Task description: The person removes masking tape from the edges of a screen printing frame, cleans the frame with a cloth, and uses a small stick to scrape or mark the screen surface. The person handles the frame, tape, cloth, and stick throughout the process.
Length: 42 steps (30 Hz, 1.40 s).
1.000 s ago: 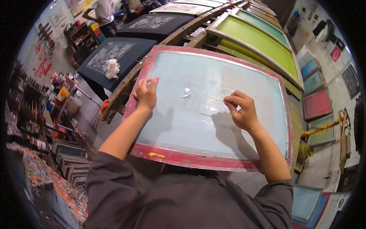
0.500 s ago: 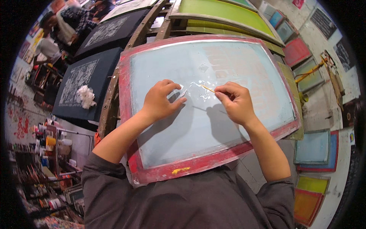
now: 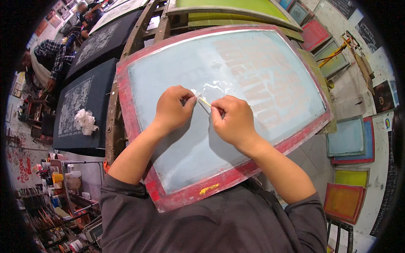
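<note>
A silkscreen frame with a red border (image 3: 128, 110) and pale blue mesh (image 3: 185, 162) lies in front of me. My right hand (image 3: 235, 123) pinches a thin yellow stick (image 3: 205, 102) that points left. Close to the stick's tip, my left hand (image 3: 173, 110) has thumb and forefinger pressed together; what lies between them is too small to make out. A wet white smear (image 3: 216, 86) glistens on the mesh just beyond my fingers. Pale block lettering shows in the mesh on the right.
Dark printed fabric (image 3: 78, 107) with a crumpled white wad (image 3: 85, 122) lies on the left, beyond a wooden rail (image 3: 114, 120). A yellow-green screen (image 3: 236, 9) lies at the back. More screens (image 3: 346, 135) lean at right. Another person (image 3: 48, 59) bends over at far left.
My right hand has moved left with the stick, toward my left hand. The left thumb and forefinger have closed together near its tip. The whole view has shifted slightly.
</note>
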{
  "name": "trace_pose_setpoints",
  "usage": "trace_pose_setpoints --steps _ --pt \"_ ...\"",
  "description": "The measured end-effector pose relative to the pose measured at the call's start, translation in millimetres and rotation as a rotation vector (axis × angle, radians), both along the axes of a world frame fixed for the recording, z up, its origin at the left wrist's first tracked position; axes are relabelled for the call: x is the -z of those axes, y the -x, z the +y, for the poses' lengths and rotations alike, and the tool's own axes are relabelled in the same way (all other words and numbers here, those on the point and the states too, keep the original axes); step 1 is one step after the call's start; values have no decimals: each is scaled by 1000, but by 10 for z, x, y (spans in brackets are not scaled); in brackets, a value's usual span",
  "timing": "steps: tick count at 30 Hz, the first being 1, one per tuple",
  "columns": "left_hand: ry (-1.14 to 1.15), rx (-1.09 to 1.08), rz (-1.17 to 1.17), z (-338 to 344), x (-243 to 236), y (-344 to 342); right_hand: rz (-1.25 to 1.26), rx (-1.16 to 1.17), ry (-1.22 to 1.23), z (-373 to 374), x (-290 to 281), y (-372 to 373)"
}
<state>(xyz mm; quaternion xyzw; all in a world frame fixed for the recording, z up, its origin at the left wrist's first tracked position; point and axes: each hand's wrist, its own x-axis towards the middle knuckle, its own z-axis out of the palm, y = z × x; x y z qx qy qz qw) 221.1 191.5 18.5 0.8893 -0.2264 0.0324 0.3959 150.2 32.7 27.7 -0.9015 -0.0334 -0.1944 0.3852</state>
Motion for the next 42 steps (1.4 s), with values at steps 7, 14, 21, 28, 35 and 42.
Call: trace_pose_setpoints --steps 7,14,21,28,35,42 --pt "82 -5 62 16 42 -34 7 -28 53 50 103 -35" --pt "119 1 96 24 58 -39 -23 -51 94 46 85 -53" --pt "120 31 53 16 71 -56 -92 -63 119 34 106 -83" --pt "154 39 122 16 34 -50 -103 -95 83 -6 144 -101" --pt "173 66 322 49 -137 -56 -111 -113 6 -23 194 -97" --pt "-24 68 -120 110 -87 -33 -133 -118 13 -27 198 -95"
